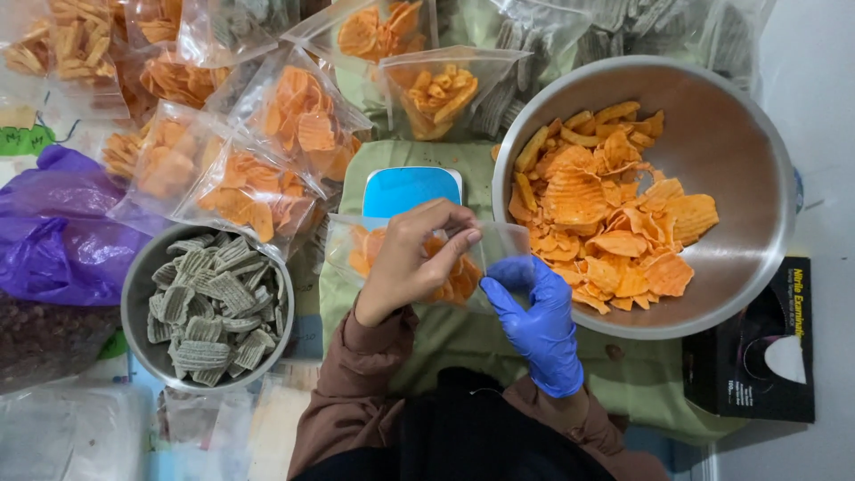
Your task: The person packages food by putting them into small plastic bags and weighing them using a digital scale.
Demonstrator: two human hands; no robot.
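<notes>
The bare left hand (pixel 411 258) pinches the top edge of a clear bag (pixel 419 254) of orange chips over the blue scale (pixel 411 189), holding its mouth up. The gloved right hand (pixel 534 316) has its grip closed on the bag's right edge, beside the big steel bowl (pixel 757 169).

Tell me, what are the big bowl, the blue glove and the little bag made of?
The big bowl looks like shiny metal, probably steel: it gleams grey. The blue glove on the right hand seems thin rubbery stuff, wrinkled and snug. The little bag is clear, glossy plastic: chips show through.
</notes>
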